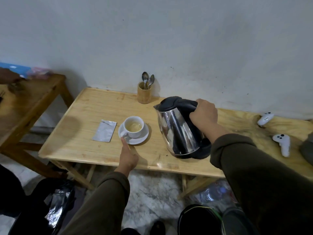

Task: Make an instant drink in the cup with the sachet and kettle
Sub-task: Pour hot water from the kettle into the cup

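A white cup (133,127) holding pale liquid stands on a white saucer (143,139) near the middle of the wooden table (81,133). My left hand (127,157) points one finger at the saucer's near rim by the cup handle, its other fingers curled. A torn silver sachet (104,131) lies flat left of the cup. The steel kettle (177,129) with a black lid is tilted a little on its black base, to the right of the cup. My right hand (204,114) grips its black handle.
A bamboo holder with spoons (144,94) stands at the back by the wall. Two white controllers (282,145) lie at the table's right end. A second wooden table (30,99) is at the left, with another person's hand above it. Bags and a plastic bottle lie on the floor.
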Motion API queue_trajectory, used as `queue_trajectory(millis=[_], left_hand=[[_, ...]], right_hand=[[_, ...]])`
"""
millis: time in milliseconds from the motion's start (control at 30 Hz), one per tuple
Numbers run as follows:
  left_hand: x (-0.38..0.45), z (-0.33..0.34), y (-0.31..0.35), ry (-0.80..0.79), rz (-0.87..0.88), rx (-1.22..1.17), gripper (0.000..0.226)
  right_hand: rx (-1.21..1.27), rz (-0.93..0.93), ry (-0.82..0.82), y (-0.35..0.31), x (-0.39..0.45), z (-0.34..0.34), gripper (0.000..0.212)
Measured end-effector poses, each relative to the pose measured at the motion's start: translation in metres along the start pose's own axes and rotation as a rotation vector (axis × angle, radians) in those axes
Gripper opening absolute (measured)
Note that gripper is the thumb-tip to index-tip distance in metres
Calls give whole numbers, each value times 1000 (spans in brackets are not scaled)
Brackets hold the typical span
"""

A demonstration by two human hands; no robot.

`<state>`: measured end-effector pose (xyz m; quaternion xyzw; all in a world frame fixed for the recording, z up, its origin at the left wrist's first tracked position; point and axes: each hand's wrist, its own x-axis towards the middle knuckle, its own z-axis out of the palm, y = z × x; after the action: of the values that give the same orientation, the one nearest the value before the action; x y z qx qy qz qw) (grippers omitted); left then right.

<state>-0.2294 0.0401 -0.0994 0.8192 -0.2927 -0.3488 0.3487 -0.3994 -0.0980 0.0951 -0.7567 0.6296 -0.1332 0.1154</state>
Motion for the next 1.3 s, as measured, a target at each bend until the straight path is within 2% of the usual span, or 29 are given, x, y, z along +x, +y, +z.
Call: queue_trajectory(millis=[133, 300, 533, 967, 1167, 1300], left_hand=[[7, 6, -6, 13, 60, -5, 85], [15, 12, -7, -24, -6, 81, 75], [18, 14, -9, -46, -61, 151, 81], [31, 11, -16, -117, -82, 195, 108], [19, 10, -8, -114, -79, 202, 104], [18, 4, -11, -113, -36, 225, 101]], right_hand=[[155, 200, 88, 34, -9, 0, 29], [266, 340, 213, 61, -20, 6, 23], [414, 528, 318, 89, -24, 8, 19], [513, 533, 321, 101, -28, 24, 17], [558, 579, 325, 105, -38, 32, 17], [522, 552, 300, 106, -43, 32, 25]])
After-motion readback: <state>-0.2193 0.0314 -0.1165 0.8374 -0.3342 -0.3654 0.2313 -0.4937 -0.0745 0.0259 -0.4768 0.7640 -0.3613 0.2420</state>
